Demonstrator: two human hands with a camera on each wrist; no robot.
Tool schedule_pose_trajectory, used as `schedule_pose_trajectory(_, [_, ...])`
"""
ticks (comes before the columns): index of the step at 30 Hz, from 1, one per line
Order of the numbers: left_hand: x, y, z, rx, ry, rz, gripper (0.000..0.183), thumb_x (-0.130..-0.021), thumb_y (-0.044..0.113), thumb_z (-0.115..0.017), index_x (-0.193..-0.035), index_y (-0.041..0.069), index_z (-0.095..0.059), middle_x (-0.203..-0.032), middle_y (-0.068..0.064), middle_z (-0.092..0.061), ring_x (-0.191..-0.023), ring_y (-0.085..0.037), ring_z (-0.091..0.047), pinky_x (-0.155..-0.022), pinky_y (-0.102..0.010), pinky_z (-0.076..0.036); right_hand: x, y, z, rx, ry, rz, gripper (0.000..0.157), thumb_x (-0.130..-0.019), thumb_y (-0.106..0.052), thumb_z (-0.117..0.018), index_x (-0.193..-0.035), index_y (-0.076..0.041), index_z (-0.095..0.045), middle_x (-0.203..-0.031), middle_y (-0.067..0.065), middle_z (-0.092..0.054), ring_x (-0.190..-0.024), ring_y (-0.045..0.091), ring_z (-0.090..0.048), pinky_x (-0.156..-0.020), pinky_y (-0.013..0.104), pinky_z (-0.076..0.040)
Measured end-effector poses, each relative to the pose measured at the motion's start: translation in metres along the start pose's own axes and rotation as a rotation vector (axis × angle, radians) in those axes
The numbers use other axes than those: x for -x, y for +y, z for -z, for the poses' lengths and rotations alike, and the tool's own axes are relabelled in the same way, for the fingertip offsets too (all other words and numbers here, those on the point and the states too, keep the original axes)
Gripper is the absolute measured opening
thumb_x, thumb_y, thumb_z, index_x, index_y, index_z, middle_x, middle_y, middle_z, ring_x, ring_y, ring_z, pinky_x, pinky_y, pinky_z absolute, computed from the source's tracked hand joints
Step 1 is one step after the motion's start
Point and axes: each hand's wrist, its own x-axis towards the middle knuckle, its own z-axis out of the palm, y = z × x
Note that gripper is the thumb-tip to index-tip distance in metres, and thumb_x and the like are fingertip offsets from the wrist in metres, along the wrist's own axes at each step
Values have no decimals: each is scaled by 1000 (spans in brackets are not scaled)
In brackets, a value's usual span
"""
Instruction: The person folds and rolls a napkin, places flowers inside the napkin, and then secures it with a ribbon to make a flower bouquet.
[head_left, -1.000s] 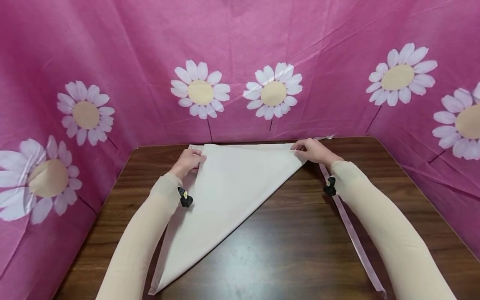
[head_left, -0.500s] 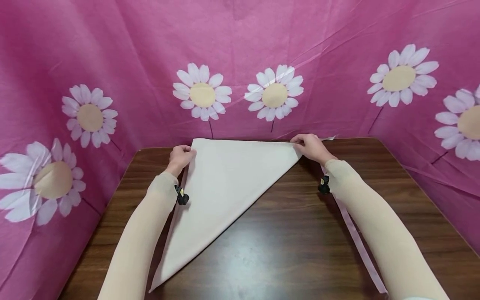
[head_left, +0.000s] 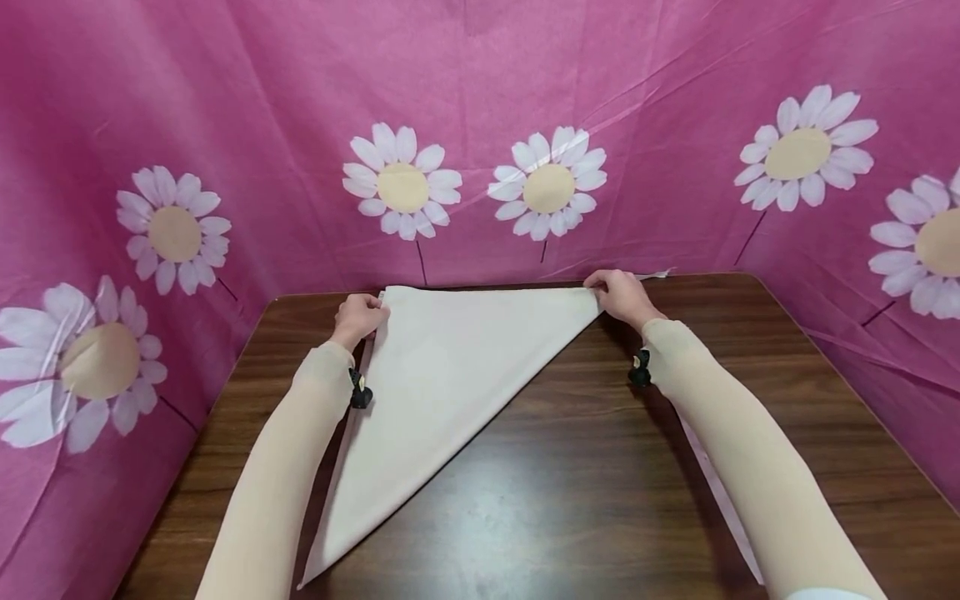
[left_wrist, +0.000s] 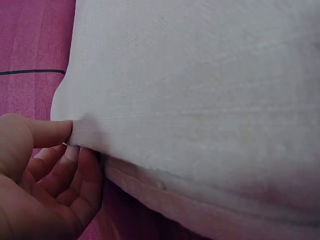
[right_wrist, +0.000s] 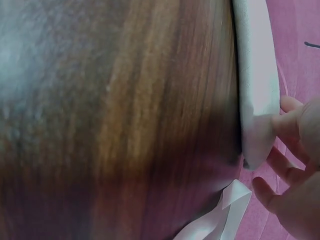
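A cream cloth (head_left: 450, 358), folded into a triangle, lies on the wooden table with its long folded edge running from near left to far right. My left hand (head_left: 358, 318) pinches its left edge just below the far left corner; in the left wrist view the thumb (left_wrist: 52, 132) lies on top and the other fingers curl beneath. An under layer (left_wrist: 165, 192) shows along that edge. At the far right corner my right hand (head_left: 622, 296) pinches the cloth tip (right_wrist: 260, 135). Beside it trails a pale ribbon (right_wrist: 225, 212), partly hidden by the right arm in the head view.
The brown wooden table (head_left: 585, 467) stretches under both arms. A pink curtain (head_left: 465, 75) with white daisies stands along its back and both sides. One ribbon end (head_left: 656, 274) reaches the back edge beyond my right hand.
My left hand has moved left with the upper layer's corner, covering most of the under layer that showed at the left and back. My right hand has shifted only slightly.
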Motion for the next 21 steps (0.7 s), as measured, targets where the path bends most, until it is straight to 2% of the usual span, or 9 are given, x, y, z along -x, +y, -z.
schedule_pose_trajectory(6, [0,1,2,-18,34,36,21,-96,19,-56,-100,3,-68,-98,-9,-61,-94,-30,-54,-79,-38,-45,0,2,2,1,14,-37,23,-98,0,-55,-116,2,-71,-116,25,-68,-97,38,-60,-92,53,-45])
schedule_pose_trajectory(11, [-2,1,1,-21,29,66,19,-94,17,-55,-96,3,-68,-97,-10,-61,-100,-32,-52,-81,-40,-45,-1,8,2,7,23,-43,26,-96,3,-53,-114,4,-71,-117,26,-68,-101,39,-60,-95,53,-45])
schedule_pose_trajectory(16, [-8,2,-1,-58,40,81,15,-91,16,-56,-90,6,-68,-86,-5,-60,-86,-27,-55,-72,-37,-46,0,12,3,24,32,-54,29,-95,5,-48,-113,4,-71,-116,26,-68,-101,39,-60,-96,54,-45])
schedule_pose_trajectory(19, [-11,1,2,-76,31,103,14,-91,17,-57,-86,7,-66,-76,-1,-56,-73,-22,-53,-65,-34,-44,-1,11,-1,44,13,-49,31,-96,5,-48,-119,5,-69,-122,27,-66,-111,43,-59,-99,56,-44])
schedule_pose_trajectory(21, [-11,0,4,-83,24,122,13,-92,18,-58,-85,8,-65,-73,1,-54,-68,-19,-52,-61,-32,-43,-2,10,-4,53,-6,-44,33,-97,4,-48,-124,6,-66,-126,28,-63,-111,45,-59,-99,57,-44])
